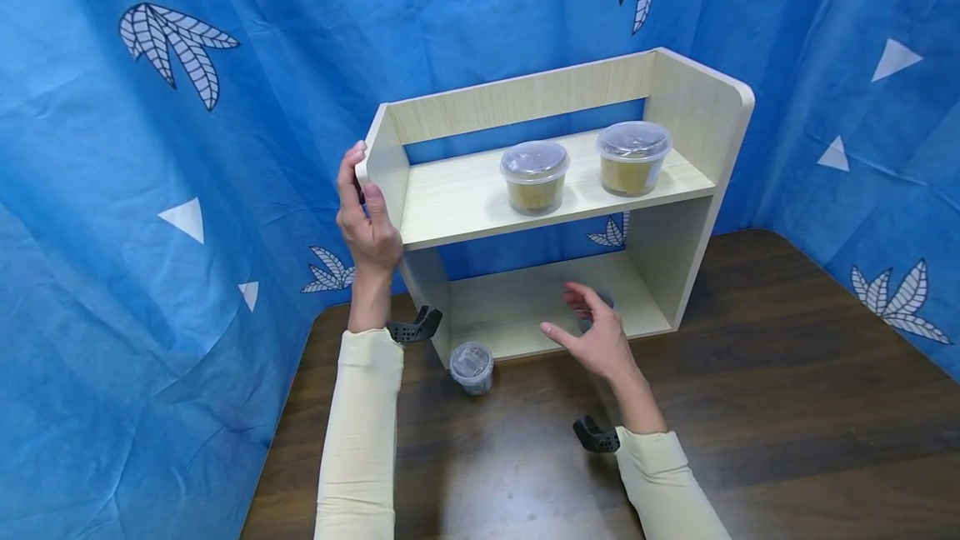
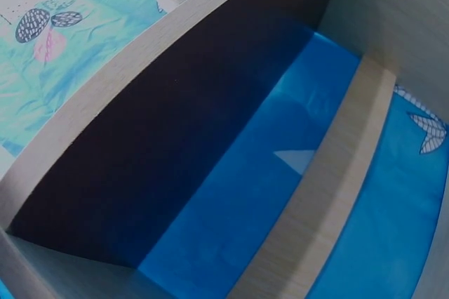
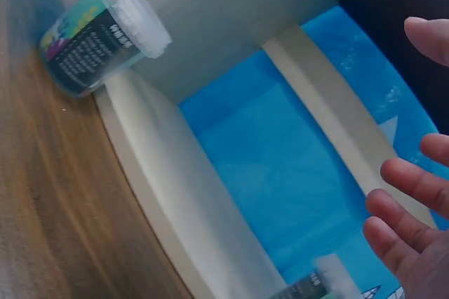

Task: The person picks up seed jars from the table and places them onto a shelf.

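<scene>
My left hand (image 1: 369, 227) grips the front edge of the upper left side panel of a pale wooden two-tier shelf (image 1: 517, 102). Fingers lie on the panel's outer side, with the thumb toward its front. My right hand (image 1: 597, 337) hovers before the lower tier, fingers spread and apart, holding nothing. Mostly hidden behind it in the head view is a small clear tub; the right wrist view catches its lid and dark label (image 3: 312, 286). Another small lidded tub (image 1: 472, 367) with a dark printed label stands on the table by the shelf's lower left corner.
Two larger clear lidded tubs with yellowish contents, a left one (image 1: 534, 182) and a right one (image 1: 632, 161), stand on the upper tier. Below is a dark wooden table (image 1: 787, 407). Blue patterned cloth (image 1: 480, 15) hangs behind and at both sides.
</scene>
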Available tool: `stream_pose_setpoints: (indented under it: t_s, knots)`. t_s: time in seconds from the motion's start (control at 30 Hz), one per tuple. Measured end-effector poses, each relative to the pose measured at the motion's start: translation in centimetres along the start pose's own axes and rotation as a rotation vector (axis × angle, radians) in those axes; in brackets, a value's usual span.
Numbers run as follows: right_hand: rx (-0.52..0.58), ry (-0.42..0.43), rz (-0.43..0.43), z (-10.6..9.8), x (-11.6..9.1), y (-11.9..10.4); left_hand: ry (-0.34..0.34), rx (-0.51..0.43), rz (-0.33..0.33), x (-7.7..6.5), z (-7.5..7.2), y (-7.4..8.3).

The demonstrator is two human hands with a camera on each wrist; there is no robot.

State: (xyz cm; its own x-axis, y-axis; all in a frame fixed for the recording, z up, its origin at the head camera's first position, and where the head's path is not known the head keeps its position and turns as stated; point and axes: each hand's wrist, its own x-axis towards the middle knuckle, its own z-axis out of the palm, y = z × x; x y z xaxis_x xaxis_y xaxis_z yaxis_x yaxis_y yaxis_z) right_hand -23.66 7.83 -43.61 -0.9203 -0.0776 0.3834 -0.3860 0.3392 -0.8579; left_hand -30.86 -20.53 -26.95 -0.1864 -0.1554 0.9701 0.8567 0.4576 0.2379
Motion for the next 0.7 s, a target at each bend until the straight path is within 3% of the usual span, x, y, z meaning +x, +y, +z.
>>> stream_pose_setpoints:
  t_s: [0.4,0.7]
  knots:
    - [0.017,-0.05,-0.075,2.4,-0.5,1.3,-0.009,-0.007,0.005,0.1,0.0,0.0]
    - [0.012,-0.116,0.013,4.8,-1.1,2.5,-0.017,0.008,0.002,0.1,-0.1,-0.1]
